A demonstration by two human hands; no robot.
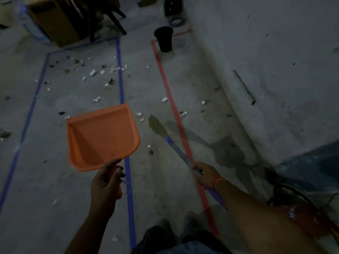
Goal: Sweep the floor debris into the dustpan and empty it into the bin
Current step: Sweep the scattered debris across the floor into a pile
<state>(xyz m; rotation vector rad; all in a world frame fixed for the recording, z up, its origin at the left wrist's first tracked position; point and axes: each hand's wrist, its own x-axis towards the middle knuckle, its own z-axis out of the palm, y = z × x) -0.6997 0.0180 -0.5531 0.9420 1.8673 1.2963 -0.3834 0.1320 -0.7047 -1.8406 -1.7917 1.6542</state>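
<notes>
My left hand (105, 181) grips the handle of an orange dustpan (101, 137), held above the floor with its inside showing almost nothing. My right hand (205, 173) grips the blue handle of a small broom (178, 150); its straw head (156, 125) points away towards the floor. White paper scraps and dark bits of debris (92, 72) lie scattered on the concrete, mostly inside the blue tape outline (120, 77), with a few near the red tape line (171, 99). A black bin (164, 40) stands upright at the far end by the wall.
A grey wall (266, 61) runs along the right side. Cardboard boxes (56, 21) and dark chair legs (113, 17) stand at the back left. A dark crate (173, 6) sits behind the bin. A red object with a dark hoop (300, 215) lies at the lower right.
</notes>
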